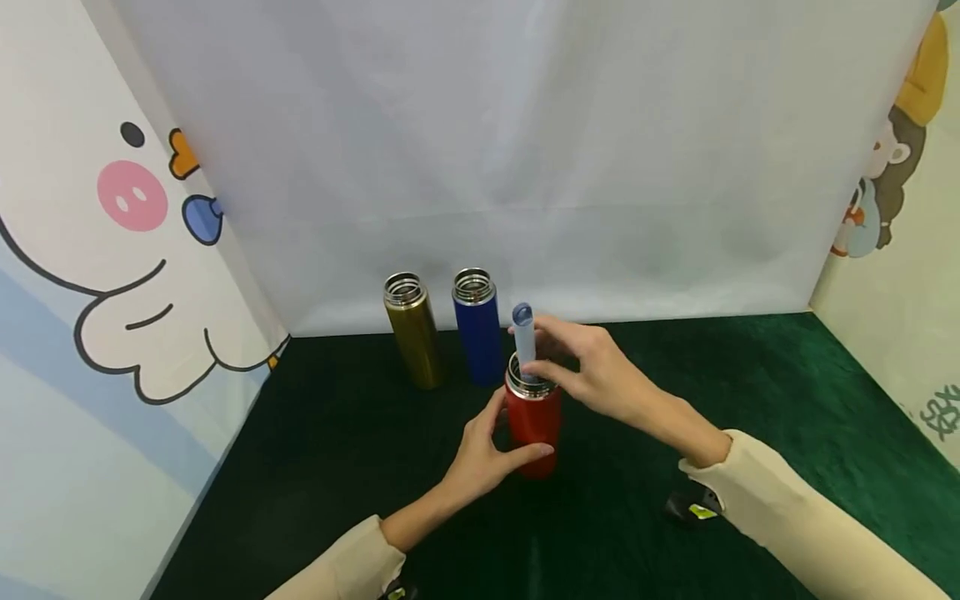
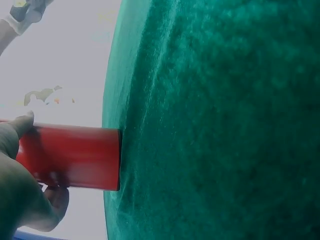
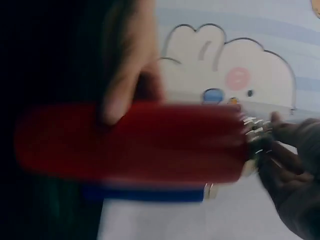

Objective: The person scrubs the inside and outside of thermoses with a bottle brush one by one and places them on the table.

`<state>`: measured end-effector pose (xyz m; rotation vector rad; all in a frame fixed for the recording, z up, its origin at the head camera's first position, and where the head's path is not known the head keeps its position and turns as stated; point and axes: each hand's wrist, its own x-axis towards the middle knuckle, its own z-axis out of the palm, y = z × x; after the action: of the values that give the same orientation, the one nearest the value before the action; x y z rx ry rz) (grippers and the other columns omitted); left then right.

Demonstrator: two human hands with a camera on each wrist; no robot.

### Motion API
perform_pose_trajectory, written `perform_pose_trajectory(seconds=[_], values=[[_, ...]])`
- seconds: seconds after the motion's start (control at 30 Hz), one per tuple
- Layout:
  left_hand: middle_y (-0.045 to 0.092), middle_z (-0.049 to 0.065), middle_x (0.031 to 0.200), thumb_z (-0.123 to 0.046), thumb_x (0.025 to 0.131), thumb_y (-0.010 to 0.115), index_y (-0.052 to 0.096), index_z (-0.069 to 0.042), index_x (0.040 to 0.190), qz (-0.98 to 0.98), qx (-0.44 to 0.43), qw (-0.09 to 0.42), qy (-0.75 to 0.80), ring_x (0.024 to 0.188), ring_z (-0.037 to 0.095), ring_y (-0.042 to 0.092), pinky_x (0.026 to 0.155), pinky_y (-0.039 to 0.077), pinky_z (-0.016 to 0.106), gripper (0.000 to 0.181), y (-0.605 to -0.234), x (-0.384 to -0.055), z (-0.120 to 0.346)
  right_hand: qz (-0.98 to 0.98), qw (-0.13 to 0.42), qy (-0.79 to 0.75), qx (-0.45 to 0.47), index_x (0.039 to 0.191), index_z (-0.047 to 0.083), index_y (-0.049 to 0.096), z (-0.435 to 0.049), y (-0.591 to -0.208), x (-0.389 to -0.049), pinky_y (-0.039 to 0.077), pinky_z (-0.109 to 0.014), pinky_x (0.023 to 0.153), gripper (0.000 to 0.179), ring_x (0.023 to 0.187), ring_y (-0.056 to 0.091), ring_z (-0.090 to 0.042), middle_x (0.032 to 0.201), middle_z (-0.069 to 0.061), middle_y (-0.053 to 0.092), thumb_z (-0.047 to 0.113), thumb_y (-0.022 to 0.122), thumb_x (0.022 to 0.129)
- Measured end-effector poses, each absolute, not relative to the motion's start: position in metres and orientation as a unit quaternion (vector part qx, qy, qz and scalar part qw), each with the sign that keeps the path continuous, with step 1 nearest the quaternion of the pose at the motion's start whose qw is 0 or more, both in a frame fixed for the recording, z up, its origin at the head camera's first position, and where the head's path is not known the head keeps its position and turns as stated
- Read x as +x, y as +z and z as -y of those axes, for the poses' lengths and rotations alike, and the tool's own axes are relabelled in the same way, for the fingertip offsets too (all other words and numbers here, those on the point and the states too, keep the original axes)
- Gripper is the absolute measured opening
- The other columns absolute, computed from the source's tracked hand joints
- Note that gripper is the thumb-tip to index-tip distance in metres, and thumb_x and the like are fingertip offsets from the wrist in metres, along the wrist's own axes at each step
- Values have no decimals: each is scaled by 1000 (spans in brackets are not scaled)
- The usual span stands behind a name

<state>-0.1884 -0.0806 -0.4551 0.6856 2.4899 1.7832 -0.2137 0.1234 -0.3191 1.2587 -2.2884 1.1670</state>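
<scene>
A red bottle (image 1: 534,425) with a bare metal mouth stands upright on the green cloth. My left hand (image 1: 480,454) grips its side, thumb across the front; the left wrist view shows fingers on both sides of the bottle (image 2: 85,157). With my right hand (image 1: 596,375) I pinch a pale blue translucent tube (image 1: 525,342) with a darker round end on top. Its lower end is inside the bottle's mouth and hidden. The right wrist view is blurred: there the right hand (image 3: 295,170) is at the mouth of the red bottle (image 3: 150,142).
Behind the red bottle stand a gold bottle (image 1: 417,342) and a blue bottle (image 1: 478,337), both without lids. A white sheet (image 1: 525,167) hangs at the back of the green cloth (image 1: 750,375). Walls with cartoon figures flank both sides.
</scene>
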Motion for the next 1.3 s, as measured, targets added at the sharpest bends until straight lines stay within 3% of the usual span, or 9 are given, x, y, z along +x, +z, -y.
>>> perform_pose_trajectory(seconds=[0.17,0.37,0.57,0.7,0.87,1.1,1.3], values=[[56,3,149,-22,89,81,32,-28,155,-789,242,13,564,132,22,58,112,46,50,82,-454,-190,84,794,103,400,446,133,0,59,-120,-321,-212,61,-40,92,42,103,74,-24,118,-16,73,3,72,93],[52,10,153,-14,87,81,26,-21,158,-782,270,48,560,137,26,56,116,43,51,90,-454,-194,88,792,127,414,430,138,-1,55,-124,-324,-210,60,-40,92,46,103,74,-25,118,-16,73,0,70,94],[61,6,144,-20,83,85,37,-24,154,-806,240,27,541,128,23,63,108,51,45,86,-452,-191,93,741,167,504,411,148,1,48,-135,-318,-206,60,-27,91,59,107,74,-19,116,-19,74,-11,65,93],[66,6,137,-23,79,89,43,-26,151,-820,221,6,527,123,24,66,103,55,46,85,-447,-187,99,679,162,597,396,152,3,43,-145,-310,-206,60,-28,91,64,110,72,-12,118,-9,74,-17,58,93],[66,5,137,-24,75,92,49,-26,148,-835,223,6,503,122,24,67,100,57,45,84,-443,-183,104,613,181,667,382,148,1,47,-157,-305,-205,61,-29,86,58,104,75,-14,114,1,76,-19,56,94],[69,3,133,-26,74,92,50,-27,149,-862,238,-7,449,114,19,71,95,59,38,86,-438,-178,107,557,231,733,313,140,-1,55,-163,-308,-204,63,-30,77,50,94,77,-16,106,-4,77,-16,61,93],[70,2,131,-26,76,92,48,-26,151,-875,231,-22,424,110,17,72,90,60,29,87,-439,-171,105,559,254,738,279,137,2,55,-158,-321,-201,63,-29,71,54,89,76,-12,101,-2,75,-19,64,89]])
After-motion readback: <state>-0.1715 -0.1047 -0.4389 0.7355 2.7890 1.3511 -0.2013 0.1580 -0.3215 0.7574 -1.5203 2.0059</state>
